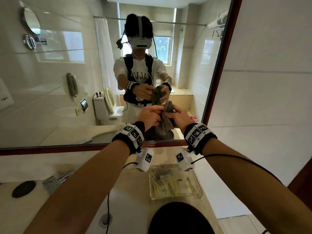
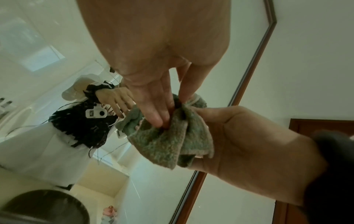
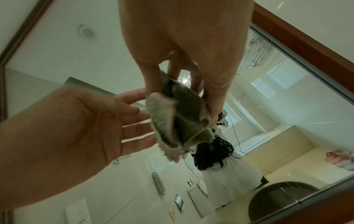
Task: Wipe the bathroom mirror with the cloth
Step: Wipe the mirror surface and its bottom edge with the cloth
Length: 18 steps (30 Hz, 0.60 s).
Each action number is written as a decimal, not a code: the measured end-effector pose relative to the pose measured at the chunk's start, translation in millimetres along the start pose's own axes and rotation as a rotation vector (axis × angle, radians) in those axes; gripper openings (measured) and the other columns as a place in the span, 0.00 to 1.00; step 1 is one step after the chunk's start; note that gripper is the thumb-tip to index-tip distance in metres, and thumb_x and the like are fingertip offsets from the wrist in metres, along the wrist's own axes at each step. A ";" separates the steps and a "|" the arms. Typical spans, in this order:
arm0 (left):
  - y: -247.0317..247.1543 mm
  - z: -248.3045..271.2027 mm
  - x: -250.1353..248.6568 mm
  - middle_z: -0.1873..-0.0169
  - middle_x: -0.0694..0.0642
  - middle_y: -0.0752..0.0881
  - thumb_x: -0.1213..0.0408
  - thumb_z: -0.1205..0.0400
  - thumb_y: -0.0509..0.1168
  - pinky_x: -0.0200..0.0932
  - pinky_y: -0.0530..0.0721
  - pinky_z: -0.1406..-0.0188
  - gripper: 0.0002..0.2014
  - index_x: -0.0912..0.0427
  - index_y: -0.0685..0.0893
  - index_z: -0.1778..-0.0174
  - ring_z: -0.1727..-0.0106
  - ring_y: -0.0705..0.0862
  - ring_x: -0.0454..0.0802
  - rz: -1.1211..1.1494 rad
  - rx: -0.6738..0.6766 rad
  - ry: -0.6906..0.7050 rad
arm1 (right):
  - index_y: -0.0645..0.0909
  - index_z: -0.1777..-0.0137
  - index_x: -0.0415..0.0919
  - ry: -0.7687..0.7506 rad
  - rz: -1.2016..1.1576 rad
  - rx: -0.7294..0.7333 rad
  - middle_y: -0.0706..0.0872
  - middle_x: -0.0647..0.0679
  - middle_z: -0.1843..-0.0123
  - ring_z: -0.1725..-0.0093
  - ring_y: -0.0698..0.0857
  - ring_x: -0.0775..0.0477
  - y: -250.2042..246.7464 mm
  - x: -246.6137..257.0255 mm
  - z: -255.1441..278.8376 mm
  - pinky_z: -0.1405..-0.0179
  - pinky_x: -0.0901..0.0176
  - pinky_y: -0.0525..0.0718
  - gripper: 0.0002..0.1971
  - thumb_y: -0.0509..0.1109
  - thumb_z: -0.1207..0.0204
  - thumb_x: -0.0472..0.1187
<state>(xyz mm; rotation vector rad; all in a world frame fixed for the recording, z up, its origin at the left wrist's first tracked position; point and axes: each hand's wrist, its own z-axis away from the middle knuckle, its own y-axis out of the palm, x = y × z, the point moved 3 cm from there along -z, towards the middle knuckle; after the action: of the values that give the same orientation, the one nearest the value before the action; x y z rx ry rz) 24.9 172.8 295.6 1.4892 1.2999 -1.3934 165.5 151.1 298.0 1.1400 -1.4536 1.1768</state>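
A bunched grey-green cloth (image 1: 167,119) hangs between both my hands, close in front of the lower right part of the big wood-framed mirror (image 1: 67,85). My left hand (image 1: 158,112) pinches a fold of it from the left; in the left wrist view its fingers (image 2: 159,119) dig into the folds of the cloth (image 2: 164,144). My right hand (image 1: 170,114) grips the other side. In the right wrist view my right hand (image 3: 182,103) pinches the cloth (image 3: 178,121) from above. I cannot tell whether the cloth touches the glass.
Below the mirror a beige counter carries a clear tray (image 1: 197,193) of packets, a chrome tap (image 1: 55,180) and a dark round disc (image 1: 23,189). The sink drain (image 1: 105,219) lies under my left forearm. A dark round object (image 1: 182,220) is at the bottom. White wall (image 1: 270,81) stands right of the frame.
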 end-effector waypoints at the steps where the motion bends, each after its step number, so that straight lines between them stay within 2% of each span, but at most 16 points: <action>1: 4.9 -5.5 -3.9 0.49 0.63 0.87 0.85 0.22 0.56 0.54 0.85 0.48 0.23 0.62 0.83 0.37 0.52 0.86 0.57 -0.021 0.004 0.010 | 0.85 0.44 0.54 -0.011 0.008 -0.010 0.90 0.48 0.50 0.44 0.88 0.39 -6.1 2.1 -5.1 0.40 0.41 0.86 0.18 0.73 0.26 0.30; 3: 12.6 -14.8 -11.2 0.47 0.66 0.87 0.82 0.23 0.58 0.52 0.84 0.44 0.21 0.64 0.84 0.36 0.49 0.86 0.59 -0.082 0.002 0.055 | 0.86 0.45 0.53 -0.035 0.028 -0.045 0.90 0.45 0.49 0.43 0.87 0.36 -16.7 5.9 -16.3 0.39 0.39 0.85 0.19 0.72 0.27 0.27; 5: 17.9 -24.1 -18.4 0.48 0.62 0.89 0.78 0.25 0.63 0.54 0.82 0.37 0.20 0.59 0.87 0.39 0.45 0.86 0.59 -0.193 -0.023 0.106 | 0.87 0.41 0.49 -0.054 0.066 -0.088 0.90 0.43 0.47 0.43 0.87 0.37 -24.5 9.8 -27.4 0.39 0.40 0.86 0.20 0.71 0.28 0.26; 7: 20.9 -35.9 -29.6 0.49 0.56 0.89 0.73 0.25 0.67 0.52 0.82 0.37 0.17 0.51 0.89 0.43 0.45 0.86 0.54 -0.401 -0.103 0.171 | 0.84 0.36 0.48 -0.075 0.116 -0.132 0.89 0.43 0.44 0.43 0.86 0.38 -30.9 16.1 -38.9 0.39 0.40 0.85 0.23 0.71 0.29 0.29; 9: 21.4 -48.4 -45.7 0.42 0.55 0.86 0.66 0.24 0.69 0.52 0.80 0.37 0.15 0.48 0.88 0.43 0.42 0.82 0.53 -0.610 -0.227 0.265 | 0.81 0.37 0.52 -0.092 0.153 -0.164 0.89 0.42 0.44 0.45 0.87 0.38 -36.5 27.1 -47.2 0.41 0.39 0.86 0.22 0.71 0.30 0.33; 11: 19.7 -62.2 -64.0 0.32 0.56 0.78 0.60 0.25 0.71 0.59 0.76 0.32 0.19 0.45 0.85 0.37 0.32 0.75 0.57 -0.729 -0.334 0.312 | 0.77 0.41 0.58 -0.112 0.176 -0.203 0.88 0.42 0.47 0.48 0.87 0.38 -42.9 41.8 -50.8 0.46 0.39 0.88 0.20 0.70 0.30 0.35; 13: 19.9 -73.4 -81.1 0.22 0.56 0.65 0.57 0.25 0.71 0.67 0.67 0.25 0.25 0.43 0.78 0.30 0.21 0.61 0.61 -0.867 -0.385 0.304 | 0.75 0.43 0.62 -0.136 0.215 -0.231 0.88 0.44 0.48 0.50 0.87 0.39 -50.1 54.1 -55.8 0.47 0.40 0.88 0.21 0.65 0.29 0.35; 15: 22.6 -78.6 -98.7 0.17 0.57 0.54 0.55 0.24 0.70 0.72 0.60 0.24 0.30 0.43 0.72 0.24 0.17 0.49 0.63 -0.992 -0.427 0.309 | 0.74 0.45 0.66 -0.176 0.266 -0.257 0.88 0.47 0.47 0.50 0.87 0.39 -57.0 68.0 -60.6 0.46 0.41 0.88 0.22 0.62 0.29 0.34; 18: 28.7 -90.4 -121.5 0.15 0.59 0.44 0.50 0.25 0.71 0.78 0.57 0.26 0.37 0.40 0.64 0.20 0.16 0.41 0.65 -1.147 -0.503 0.346 | 0.75 0.40 0.64 -0.223 0.382 -0.280 0.88 0.49 0.45 0.51 0.87 0.42 -68.4 93.1 -74.3 0.47 0.45 0.88 0.23 0.61 0.27 0.34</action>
<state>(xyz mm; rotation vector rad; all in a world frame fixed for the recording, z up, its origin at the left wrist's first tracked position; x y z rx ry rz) 86.9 227.6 425.6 0.5927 2.7172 -1.2424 225.8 206.5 408.2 0.8407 -2.0031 1.0748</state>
